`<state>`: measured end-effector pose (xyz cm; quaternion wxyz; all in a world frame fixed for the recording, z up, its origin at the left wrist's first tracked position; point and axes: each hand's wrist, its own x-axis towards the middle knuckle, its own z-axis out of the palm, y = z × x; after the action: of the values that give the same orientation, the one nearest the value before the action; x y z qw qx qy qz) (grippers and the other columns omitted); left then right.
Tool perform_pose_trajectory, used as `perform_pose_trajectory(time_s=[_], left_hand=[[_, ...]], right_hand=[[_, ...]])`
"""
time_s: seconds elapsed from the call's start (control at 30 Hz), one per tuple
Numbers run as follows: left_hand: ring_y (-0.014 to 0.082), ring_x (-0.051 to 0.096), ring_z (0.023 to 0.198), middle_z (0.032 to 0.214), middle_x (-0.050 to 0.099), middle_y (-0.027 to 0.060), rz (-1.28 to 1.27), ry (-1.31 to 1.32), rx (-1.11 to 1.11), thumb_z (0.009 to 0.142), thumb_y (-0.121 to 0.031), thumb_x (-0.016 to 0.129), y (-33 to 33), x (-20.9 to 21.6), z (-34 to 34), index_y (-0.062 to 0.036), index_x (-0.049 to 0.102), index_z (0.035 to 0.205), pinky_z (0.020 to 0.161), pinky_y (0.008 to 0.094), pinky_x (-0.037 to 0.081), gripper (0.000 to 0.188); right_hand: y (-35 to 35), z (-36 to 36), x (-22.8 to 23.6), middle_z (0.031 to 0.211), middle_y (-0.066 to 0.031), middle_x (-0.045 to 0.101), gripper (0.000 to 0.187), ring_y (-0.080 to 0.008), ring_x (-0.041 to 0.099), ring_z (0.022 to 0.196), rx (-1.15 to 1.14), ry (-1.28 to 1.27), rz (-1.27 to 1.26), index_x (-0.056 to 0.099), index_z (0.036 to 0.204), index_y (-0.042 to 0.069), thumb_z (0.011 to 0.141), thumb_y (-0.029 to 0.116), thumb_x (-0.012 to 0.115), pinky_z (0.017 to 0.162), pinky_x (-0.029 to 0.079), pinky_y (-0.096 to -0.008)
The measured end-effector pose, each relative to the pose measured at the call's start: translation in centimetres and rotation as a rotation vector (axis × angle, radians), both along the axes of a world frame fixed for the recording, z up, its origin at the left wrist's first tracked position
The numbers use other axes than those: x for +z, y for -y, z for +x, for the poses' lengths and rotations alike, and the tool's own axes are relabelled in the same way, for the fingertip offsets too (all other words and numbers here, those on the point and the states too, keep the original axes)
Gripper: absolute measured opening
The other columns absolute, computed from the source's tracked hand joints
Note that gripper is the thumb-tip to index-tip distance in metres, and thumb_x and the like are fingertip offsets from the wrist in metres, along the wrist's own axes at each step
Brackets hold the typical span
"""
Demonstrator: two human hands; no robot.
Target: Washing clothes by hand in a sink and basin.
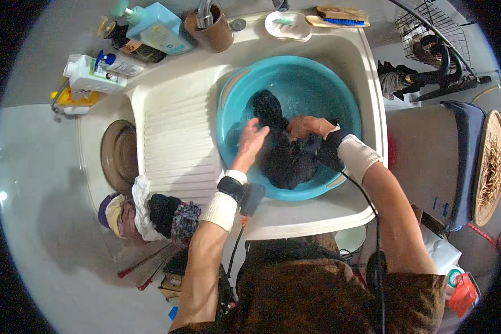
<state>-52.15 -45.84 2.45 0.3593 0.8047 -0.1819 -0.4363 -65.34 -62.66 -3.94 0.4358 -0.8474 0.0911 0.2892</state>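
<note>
A wet black cloth lies bunched in a round turquoise basin that stands in a white laundry sink. Water glistens around the cloth. At its left side my left hand hovers over or just touches it, fingers apart and gripping nothing. From the right, my right hand bends down into the cloth with its fingers closed on a fold; the fingertips are hidden. Both wrists wear white cuffs with dark straps and cabled devices.
Left of the basin is the sink's ribbed washboard, with rolled fabrics on its near corner. Bottles, a brown cup, a soap dish and brushes line the back ledge. A covered bin stands right.
</note>
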Motion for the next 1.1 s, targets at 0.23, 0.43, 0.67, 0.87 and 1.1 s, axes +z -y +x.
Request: perform_pose_trajectory(time_s=[0.23, 0.43, 0.67, 0.87, 1.1], left_hand=[[0.0223, 0.046, 0.098, 0.114, 0.048, 0.0113, 0.043, -0.146, 0.168, 0.077, -0.033, 0.06, 1.8, -2.1, 1.8, -0.0099, 0.04, 0.124, 0.068, 0.0387, 0.042, 0.056], [0.0241, 0.043, 0.105, 0.122, 0.044, 0.0083, 0.004, -0.169, 0.274, 0.078, -0.042, 0.055, 1.7, -3.0, 4.1, -0.0093, 0.04, 0.123, 0.075, 0.0403, 0.04, 0.058], [0.0231, 0.038, 0.114, 0.131, 0.037, 0.007, -0.108, -0.177, 0.246, 0.08, -0.044, 0.052, 2.5, -6.3, 4.0, -0.0091, 0.037, 0.127, 0.089, 0.0409, 0.033, 0.06], [0.0205, 0.046, 0.104, 0.116, 0.048, 0.0049, -0.171, -0.928, 0.297, 0.08, -0.058, 0.041, 3.6, -5.9, 4.6, -0.0119, 0.038, 0.124, 0.076, 0.0388, 0.042, 0.063], [0.0192, 0.04, 0.112, 0.121, 0.042, 0.0052, -0.828, -1.277, 0.185, 0.091, -0.029, 0.033, 1.5, -2.3, 3.0, -0.01, 0.027, 0.13, 0.096, 0.0335, 0.031, 0.044]], right_hand=[[-1.4, 4.5, 0.4, 0.086, -0.0207, 0.061, 0.035, -0.0341, 0.059, 0.084, -0.302, 0.162, -0.427, 0.06, 0.094, 0.001, 0.073, 0.027, 0.055, 0.074, 0.046, -0.0414], [2.2, 1.7, 0.6, 0.087, -0.018, 0.062, 0.027, -0.0312, 0.061, 0.074, -0.857, 0.287, -0.546, 0.061, 0.092, 0.001, 0.071, 0.018, 0.057, 0.063, 0.049, -0.036], [0.7, 2.7, 1.3, 0.092, -0.0175, 0.061, 0.029, -0.0325, 0.059, 0.086, -0.243, -0.039, -0.505, 0.06, 0.095, 0.008, 0.068, 0.015, 0.054, 0.074, 0.047, -0.0382], [-5.5, 6.6, 7.9, 0.084, -0.0211, 0.06, 0.031, -0.0333, 0.06, 0.069, -0.951, 0.508, 0.153, 0.06, 0.087, 0.001, 0.069, 0.024, 0.052, 0.066, 0.047, -0.04], [-8.3, 7.4, 11.1, 0.064, -0.0134, 0.057, 0.024, -0.03, 0.058, 0.057, -0.644, 0.864, -0.555, 0.058, 0.067, 0.008, 0.077, 0.026, 0.048, 0.049, 0.046, -0.0417]])
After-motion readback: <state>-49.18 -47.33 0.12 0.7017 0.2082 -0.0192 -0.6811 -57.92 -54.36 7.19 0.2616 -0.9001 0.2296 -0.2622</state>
